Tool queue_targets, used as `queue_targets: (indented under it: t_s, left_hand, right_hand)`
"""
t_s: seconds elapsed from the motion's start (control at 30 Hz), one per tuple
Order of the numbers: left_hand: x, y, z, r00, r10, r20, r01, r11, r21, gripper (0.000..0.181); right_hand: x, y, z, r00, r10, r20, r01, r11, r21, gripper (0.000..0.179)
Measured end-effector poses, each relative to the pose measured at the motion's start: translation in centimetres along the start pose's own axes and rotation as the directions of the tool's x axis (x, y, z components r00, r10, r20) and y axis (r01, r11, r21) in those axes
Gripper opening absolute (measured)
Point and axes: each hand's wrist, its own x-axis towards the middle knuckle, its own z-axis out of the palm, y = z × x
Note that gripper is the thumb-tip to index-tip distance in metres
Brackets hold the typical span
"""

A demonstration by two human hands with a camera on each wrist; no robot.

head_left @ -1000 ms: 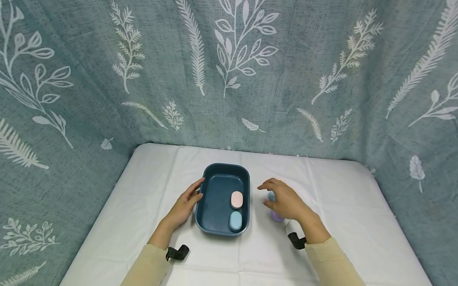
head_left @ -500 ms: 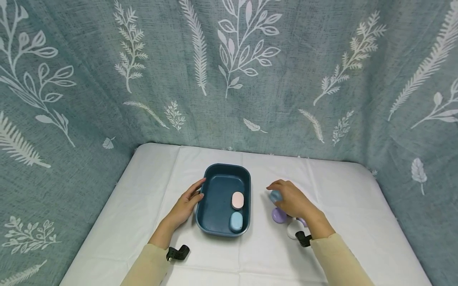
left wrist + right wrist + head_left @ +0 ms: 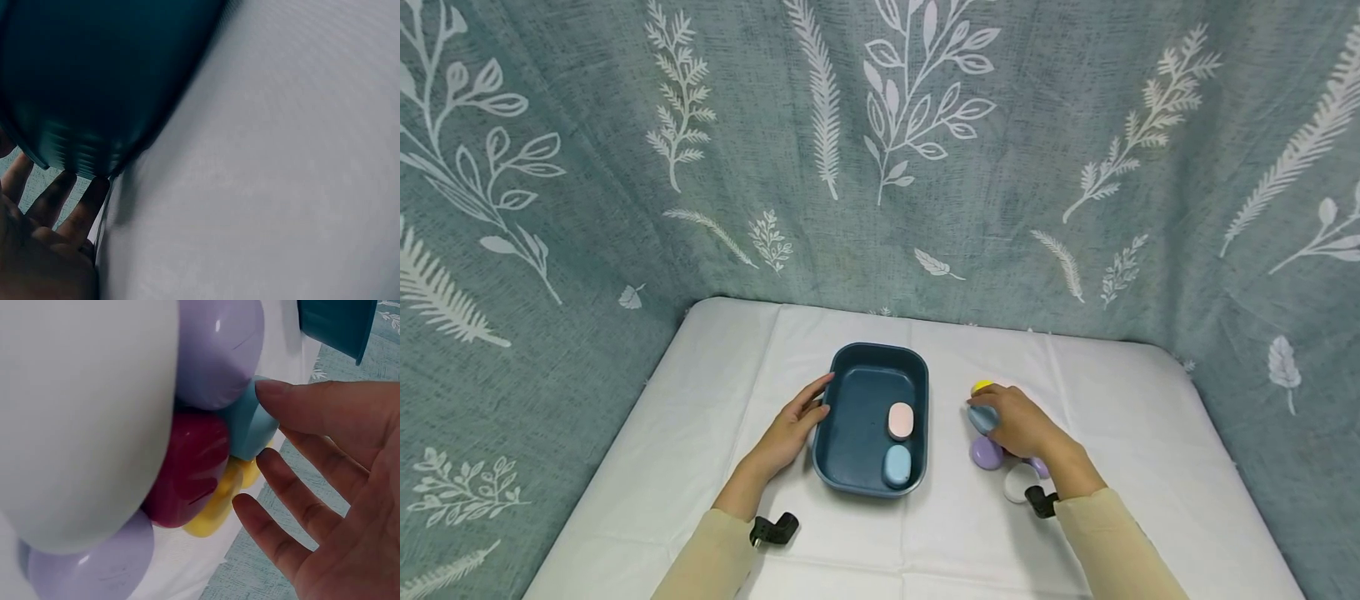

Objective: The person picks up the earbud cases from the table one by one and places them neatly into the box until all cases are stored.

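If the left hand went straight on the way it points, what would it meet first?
The left side of the dark-blue, round-cornered rectangular tray; the left hand seems to be touching it, though depth there is unclear.

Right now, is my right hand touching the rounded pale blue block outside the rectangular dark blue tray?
Touching: the right wrist view shows your right hand, thumb against the blue block.

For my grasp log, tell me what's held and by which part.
The right hand pinches the light blue piece by its opposite sides. The left hand only touches the dark blue bin at its left side.
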Motion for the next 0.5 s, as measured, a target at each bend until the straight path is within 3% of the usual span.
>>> queue_targets:
  t_s: [0.5]
  left_hand:
    - [0.04, 0.0, -0.05, 1.0, 0.008, 0.004, -0.008, 1.0, -0.012, 0.052]
  right_hand:
    - [0.5, 0.17, 0.44, 1.0, 0.025, -0.001, -0.025, 0.999, -0.025, 0.051]
